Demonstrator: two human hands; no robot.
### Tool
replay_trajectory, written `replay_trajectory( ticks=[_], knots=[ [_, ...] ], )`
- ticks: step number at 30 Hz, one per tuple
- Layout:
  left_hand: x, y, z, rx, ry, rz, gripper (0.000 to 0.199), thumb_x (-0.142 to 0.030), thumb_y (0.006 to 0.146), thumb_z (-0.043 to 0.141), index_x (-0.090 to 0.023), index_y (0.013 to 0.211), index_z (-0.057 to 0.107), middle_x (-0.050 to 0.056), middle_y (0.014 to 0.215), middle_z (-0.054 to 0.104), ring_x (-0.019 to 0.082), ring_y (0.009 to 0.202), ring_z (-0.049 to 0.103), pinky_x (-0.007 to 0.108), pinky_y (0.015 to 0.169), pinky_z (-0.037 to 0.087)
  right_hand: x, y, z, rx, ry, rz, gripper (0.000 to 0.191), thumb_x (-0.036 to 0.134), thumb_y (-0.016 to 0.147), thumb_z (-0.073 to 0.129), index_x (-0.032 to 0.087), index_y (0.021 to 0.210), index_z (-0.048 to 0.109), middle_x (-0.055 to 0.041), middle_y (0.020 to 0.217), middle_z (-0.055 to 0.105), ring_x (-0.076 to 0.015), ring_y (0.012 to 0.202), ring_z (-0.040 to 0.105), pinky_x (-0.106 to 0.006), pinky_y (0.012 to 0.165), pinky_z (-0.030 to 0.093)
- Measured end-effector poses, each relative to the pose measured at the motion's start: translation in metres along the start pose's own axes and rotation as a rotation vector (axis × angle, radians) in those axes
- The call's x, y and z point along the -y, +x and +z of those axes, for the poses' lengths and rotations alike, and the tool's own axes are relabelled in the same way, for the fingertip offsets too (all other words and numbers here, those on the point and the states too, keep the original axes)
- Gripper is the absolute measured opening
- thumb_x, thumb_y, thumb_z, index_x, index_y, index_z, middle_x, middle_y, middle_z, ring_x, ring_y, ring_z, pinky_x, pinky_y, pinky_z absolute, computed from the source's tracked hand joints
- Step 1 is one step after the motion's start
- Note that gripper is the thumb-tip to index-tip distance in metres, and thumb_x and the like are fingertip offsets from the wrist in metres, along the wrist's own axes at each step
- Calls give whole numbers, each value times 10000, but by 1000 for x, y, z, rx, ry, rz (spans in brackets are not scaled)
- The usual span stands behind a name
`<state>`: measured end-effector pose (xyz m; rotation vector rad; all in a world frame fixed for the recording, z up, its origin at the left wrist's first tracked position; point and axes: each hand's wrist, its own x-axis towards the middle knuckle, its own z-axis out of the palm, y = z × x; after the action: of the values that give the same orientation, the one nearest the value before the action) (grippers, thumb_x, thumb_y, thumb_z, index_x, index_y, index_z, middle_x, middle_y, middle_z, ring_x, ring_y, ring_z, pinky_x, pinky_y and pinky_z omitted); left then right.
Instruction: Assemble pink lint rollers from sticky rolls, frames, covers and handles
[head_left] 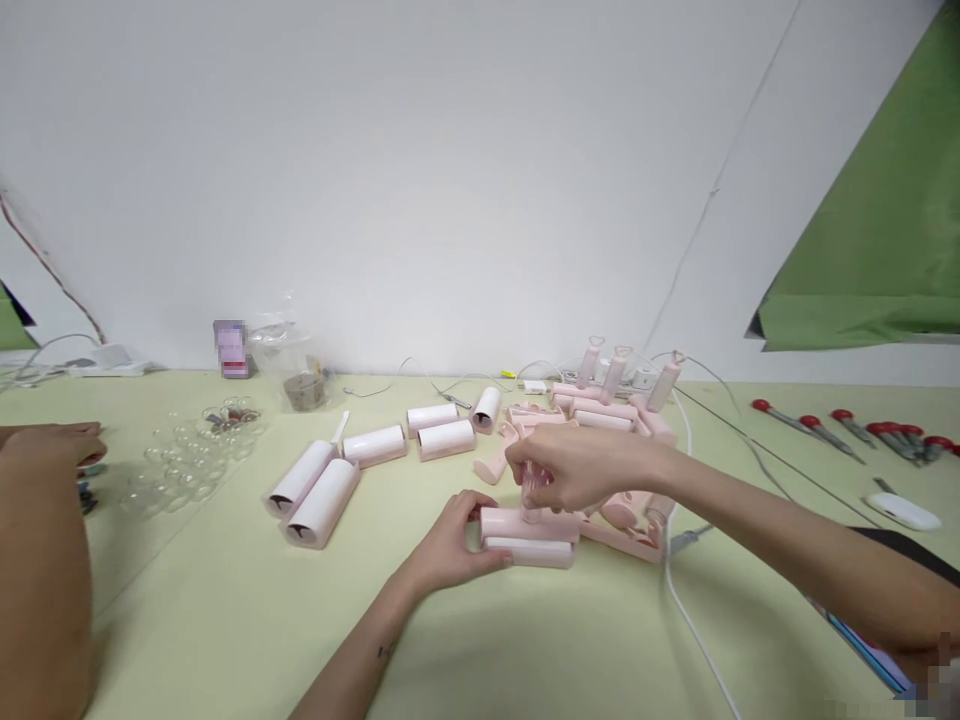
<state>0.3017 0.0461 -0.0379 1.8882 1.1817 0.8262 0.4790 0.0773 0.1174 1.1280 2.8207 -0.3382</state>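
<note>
A worker's left hand [455, 548] steadies a pink roller [531, 540] lying on the pale green surface [300, 630], its fingers clamped around the left end, while the right hand [574, 465] reaches over from above, fingers closed on the upright handle [532, 490]. Loose pink parts [624, 540] crowd in just behind and to the right, partly hidden under the right forearm, and a white cable [694, 630] runs down past the same side. Rollers with standing handles [616, 375] gather behind, near the wall. To the left lie white rolls [324, 505]; farther over are clear round pieces [191, 455], a plastic bag [292, 370] and a phone [232, 350]. Red-tipped tools [832, 432] line the right, and another person's arm [45, 560] enters at far left.
</note>
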Motion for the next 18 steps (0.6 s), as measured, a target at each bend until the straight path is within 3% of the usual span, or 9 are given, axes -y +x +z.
replay_trajectory(
  ticks=[5, 9, 12, 14, 16, 18],
  knots=[
    [-3, 1, 5, -70, 197, -2, 419, -435, 559, 678, -202, 805, 431, 5, 831, 500, 177, 733, 479, 257, 597, 374, -1, -2, 14, -7, 214, 167, 141, 305, 732, 510, 203, 661, 444, 7, 545, 608, -143, 461, 559, -207, 380, 270],
    [-6, -1, 7, -89, 301, 43, 401, -453, 552, 668, -208, 742, 413, -4, 768, 495, 170, 689, 457, 256, 567, 333, 3, -3, 24, -117, 155, 181, 151, 297, 745, 508, 198, 651, 444, 17, 518, 590, -131, 460, 538, -206, 401, 260],
    [-7, -2, 5, -43, 245, -14, 377, -420, 572, 658, -208, 778, 424, -2, 804, 505, 169, 709, 476, 252, 579, 361, -1, -12, 28, -188, 127, 163, 204, 401, 755, 519, 202, 710, 504, 5, 586, 596, -148, 520, 536, -210, 406, 258],
    [-9, -2, 1, -1, 216, -60, 391, -405, 577, 655, -204, 835, 441, 11, 847, 516, 183, 747, 497, 269, 612, 398, -9, -20, 27, -218, 187, 144, 303, 481, 731, 548, 231, 902, 536, 13, 604, 603, -160, 532, 543, -210, 403, 270],
    [-15, -3, -7, 16, 224, -66, 559, -412, 505, 706, -197, 954, 453, 48, 948, 522, 233, 852, 509, 322, 699, 434, -22, -26, 25, -266, 304, 133, 386, 499, 769, 509, 248, 1062, 489, 21, 593, 608, -158, 523, 563, -211, 416, 322],
    [-24, -10, -18, -64, 267, 2, 736, -399, 458, 737, -210, 1096, 422, 85, 1100, 494, 293, 1004, 470, 390, 825, 421, -37, -22, 22, -356, 337, 89, 317, 429, 876, 359, 214, 1076, 480, 4, 611, 615, -147, 550, 589, -217, 471, 395]
  ],
)
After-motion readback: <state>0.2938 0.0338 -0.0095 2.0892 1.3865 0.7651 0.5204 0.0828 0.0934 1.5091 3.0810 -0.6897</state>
